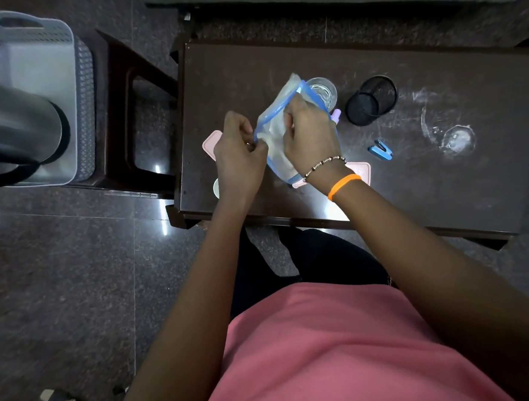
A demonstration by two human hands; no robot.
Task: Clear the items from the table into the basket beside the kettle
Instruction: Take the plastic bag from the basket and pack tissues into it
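Far left, the grey perforated basket (44, 74) sits behind the kettle (13, 124). Over the tabletop (444, 187) near its left edge, the left hand (238, 152) pinches the blue-edged clear pouch (275, 127); the right hand (308, 131) grips it too (fingers curled). Rightward stand a glass (324, 91), mesh cup (372, 100) and blue stapler (380, 150).

I see dim indoor light, with small white glare spots on the polished floor (159, 170) at nine o'clock. The kettle (14, 130) at the left edge smears with blur, and wide-angle distortion bends the table (444, 187) edges.
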